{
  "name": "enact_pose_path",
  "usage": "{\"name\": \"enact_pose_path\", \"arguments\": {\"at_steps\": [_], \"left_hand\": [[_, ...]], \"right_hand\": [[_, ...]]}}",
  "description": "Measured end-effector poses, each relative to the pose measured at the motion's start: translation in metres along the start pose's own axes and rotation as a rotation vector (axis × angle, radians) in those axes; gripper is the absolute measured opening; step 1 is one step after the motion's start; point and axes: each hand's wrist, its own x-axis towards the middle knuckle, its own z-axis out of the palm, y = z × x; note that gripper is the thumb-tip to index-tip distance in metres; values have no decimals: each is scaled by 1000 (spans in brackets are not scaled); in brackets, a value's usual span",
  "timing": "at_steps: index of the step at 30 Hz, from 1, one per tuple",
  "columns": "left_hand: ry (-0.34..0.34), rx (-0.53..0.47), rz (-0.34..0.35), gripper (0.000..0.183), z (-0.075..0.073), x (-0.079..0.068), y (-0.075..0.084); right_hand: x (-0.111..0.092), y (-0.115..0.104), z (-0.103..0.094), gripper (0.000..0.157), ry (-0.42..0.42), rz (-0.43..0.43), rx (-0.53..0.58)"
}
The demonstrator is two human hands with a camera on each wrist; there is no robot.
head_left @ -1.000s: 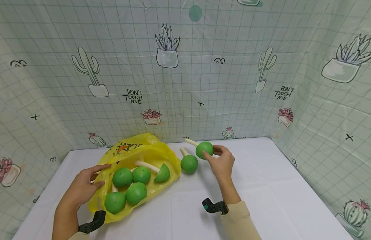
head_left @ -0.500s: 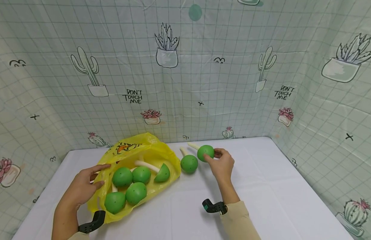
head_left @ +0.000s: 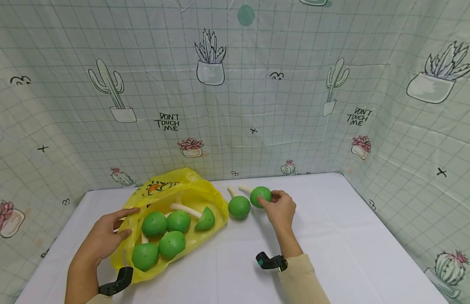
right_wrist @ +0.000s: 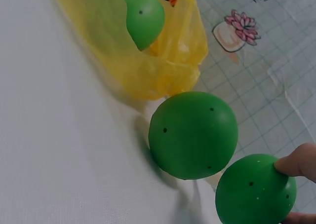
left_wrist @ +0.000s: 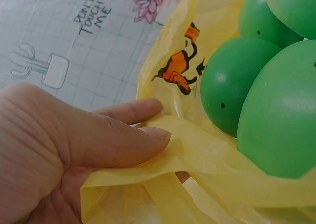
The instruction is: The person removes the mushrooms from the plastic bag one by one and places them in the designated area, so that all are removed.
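Beside the yellow bag [head_left: 196,183], my right hand [head_left: 281,211] pinches one green toy [head_left: 259,193] by its round head, thumb opposing fingers, likely for a secure hold that leaves the pale stem [head_left: 245,188] free. My left hand [head_left: 103,238] pinches the bag's rim, probably to keep it spread around five toys [head_left: 172,245]. Another toy [head_left: 239,208] on the white cloth [head_left: 238,270] stands in between, obstructing.

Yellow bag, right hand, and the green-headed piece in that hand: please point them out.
Yellow bag [head_left: 199,182], head view: its upper wall.
Right hand [head_left: 281,210], head view: middle of the hand.
Green-headed piece [right_wrist: 253,192], right wrist view: its rounded green head.
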Motion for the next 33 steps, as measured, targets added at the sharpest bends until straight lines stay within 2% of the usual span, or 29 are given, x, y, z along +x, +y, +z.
{"name": "enact_pose_path", "arguments": {"at_steps": [10,19,33], "left_hand": [[-4,9,-11,62,0,1,1],[-1,17,-12,62,0,1,2],[-4,25,-13,61,0,1,4]], "right_hand": [[1,3,0,54,-24,32,-12],[3,4,-5,54,-86,63,-50],[6,10,-8,54,-131,67,-84]]}}
